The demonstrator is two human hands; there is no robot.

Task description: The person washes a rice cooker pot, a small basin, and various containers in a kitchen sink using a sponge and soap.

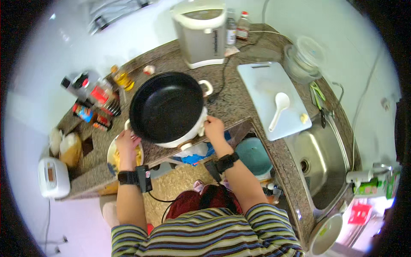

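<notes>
A deep electric pan (pixel 168 107) with a black inside and a white outer body stands near the counter's front edge, tilted in my view. My left hand (pixel 127 143) is at its left white handle (pixel 127 124), fingers closed around the handle's near end. With my right hand (pixel 214 129) I pinch a white cloth or paper (pixel 201 127) against the pan's right outer side. The pan's other white handle (pixel 207 87) points to the back right. Below my left hand, partly hidden by it, is a plate (pixel 112 154) of yellow food.
Sauce bottles (pixel 99 96) and an oil bottle (pixel 122 78) stand left. Behind the pan is a hot-water dispenser (pixel 202 35). A white cutting board (pixel 260 83) holds a white spoon (pixel 280 107), beside a steel sink (pixel 324 154). Under the counter sits a teal basin (pixel 253 155).
</notes>
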